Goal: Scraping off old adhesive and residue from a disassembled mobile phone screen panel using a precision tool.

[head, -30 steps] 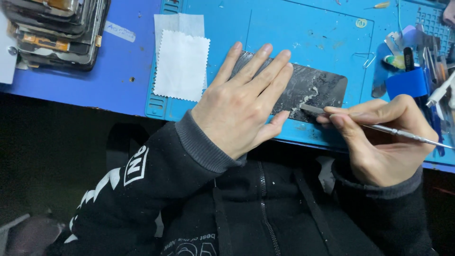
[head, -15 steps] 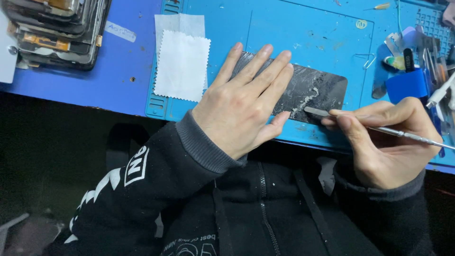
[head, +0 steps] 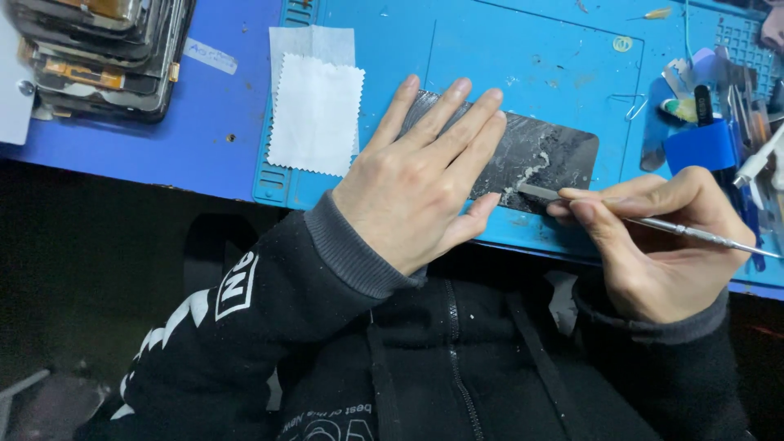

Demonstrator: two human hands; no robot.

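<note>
The right hand (head: 653, 237) pinches a thin metal tool (head: 653, 226) between thumb and forefinger, pen-fashion; its flat tip (head: 531, 190) touches the near edge of the dark panel (head: 539, 155). The left hand (head: 416, 188) lies flat on the panel, fingers (head: 457, 122) extended and slightly spread, thumb just beside the tip. The panel rests on the blue mat (head: 490, 49), its surface streaked with pale residue.

Risks, as judged: the tip works close to the left thumb, so a slip along the edge could jab it. Too steep an angle or too much force could scratch or crack the panel. The panel sits near the mat's front edge; if the holding hand eases, it could slide toward the lap.

Labels and packages: a white zigzag-edged cloth (head: 314, 114) lies left of the hand, over a paler sheet. A small pale tag (head: 209, 55) with writing lies on the blue table. A stack of dark panels (head: 98, 49) sits far left. A blue holder (head: 701, 145) with tools stands at right, a small ring sticker (head: 622, 43) beyond
</note>
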